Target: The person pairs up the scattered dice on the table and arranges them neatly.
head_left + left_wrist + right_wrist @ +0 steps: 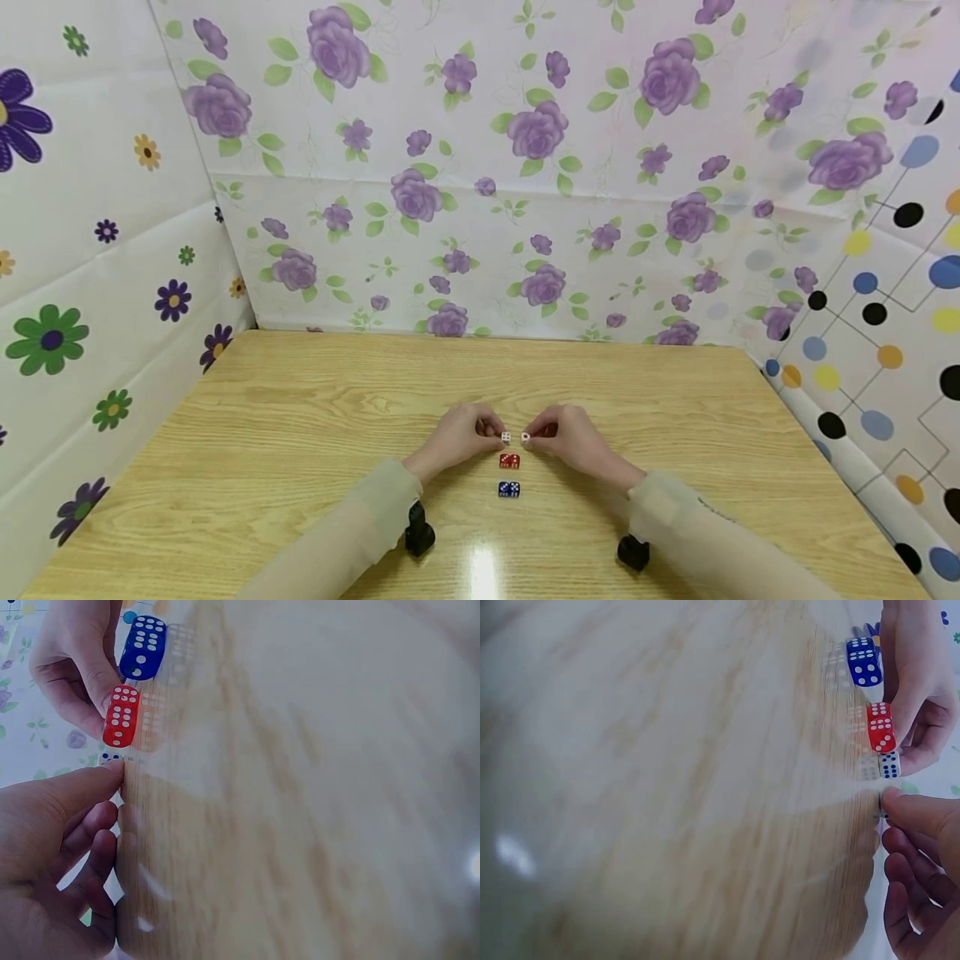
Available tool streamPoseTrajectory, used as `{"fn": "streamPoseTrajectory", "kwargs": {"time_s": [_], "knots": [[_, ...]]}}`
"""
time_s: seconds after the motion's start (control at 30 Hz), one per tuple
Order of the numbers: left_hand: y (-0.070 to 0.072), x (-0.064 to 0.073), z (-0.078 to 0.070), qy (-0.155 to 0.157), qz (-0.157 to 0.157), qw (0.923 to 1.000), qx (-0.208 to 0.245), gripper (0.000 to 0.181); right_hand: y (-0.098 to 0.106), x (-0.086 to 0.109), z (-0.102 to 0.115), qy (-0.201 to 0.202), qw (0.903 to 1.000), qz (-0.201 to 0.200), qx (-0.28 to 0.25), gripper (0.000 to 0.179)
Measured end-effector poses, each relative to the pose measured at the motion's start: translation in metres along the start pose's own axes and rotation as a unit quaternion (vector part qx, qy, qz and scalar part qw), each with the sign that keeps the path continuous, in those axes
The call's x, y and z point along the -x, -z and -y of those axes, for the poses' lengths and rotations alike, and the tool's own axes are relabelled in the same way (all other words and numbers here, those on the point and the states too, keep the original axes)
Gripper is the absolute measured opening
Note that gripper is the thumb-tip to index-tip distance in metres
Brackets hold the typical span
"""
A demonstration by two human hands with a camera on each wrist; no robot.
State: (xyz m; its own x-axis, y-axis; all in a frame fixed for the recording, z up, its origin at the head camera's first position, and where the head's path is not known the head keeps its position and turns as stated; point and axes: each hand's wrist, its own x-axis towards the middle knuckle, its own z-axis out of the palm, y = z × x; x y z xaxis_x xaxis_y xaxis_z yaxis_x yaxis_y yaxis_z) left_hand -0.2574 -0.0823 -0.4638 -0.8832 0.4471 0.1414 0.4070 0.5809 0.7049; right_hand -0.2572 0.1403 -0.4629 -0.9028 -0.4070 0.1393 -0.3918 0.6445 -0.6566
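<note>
Between thumb and fingers, my left hand [465,433] pinches a white die [506,437] on the wooden table. Just to its right, my right hand [572,437] pinches a second white die [526,437], with a small gap between the two. Nearer to me, two red dice [509,461] sit side by side, and two blue dice [509,489] lie in line below them. The right wrist view shows dark pips on the left hand's white die [889,765]; the right thumb covers most of the other one there.
The wooden table [315,425] has a glossy top with a bright reflection near its front edge. Flowered cloth [480,233] hangs behind it, more flowered cloth [112,292] at the left, and dotted cloth [862,358] at the right. Each wrist carries a small black camera [419,533].
</note>
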Motion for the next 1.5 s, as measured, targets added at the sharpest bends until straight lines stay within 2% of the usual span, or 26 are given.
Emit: {"fn": "streamPoseTrajectory", "kwargs": {"time_s": [0.43,1.0,1.5], "knots": [[0.0004,-0.0001,0.0002,0.003,0.003,1.0000,-0.003,0.008,-0.0067,-0.0046,0.0063,0.018,0.9998,0.007,-0.009,0.008],[-0.0008,-0.0029,0.0025,-0.003,0.001,0.9998,-0.018,0.007,-0.0076,-0.0040,0.0090,0.015,0.9998,0.010,-0.009,0.008],[0.0003,-0.0017,0.0017,-0.006,0.003,0.9999,-0.012,0.008,-0.0095,-0.0036,0.0088,0.018,0.9998,0.005,-0.006,0.008]]}}
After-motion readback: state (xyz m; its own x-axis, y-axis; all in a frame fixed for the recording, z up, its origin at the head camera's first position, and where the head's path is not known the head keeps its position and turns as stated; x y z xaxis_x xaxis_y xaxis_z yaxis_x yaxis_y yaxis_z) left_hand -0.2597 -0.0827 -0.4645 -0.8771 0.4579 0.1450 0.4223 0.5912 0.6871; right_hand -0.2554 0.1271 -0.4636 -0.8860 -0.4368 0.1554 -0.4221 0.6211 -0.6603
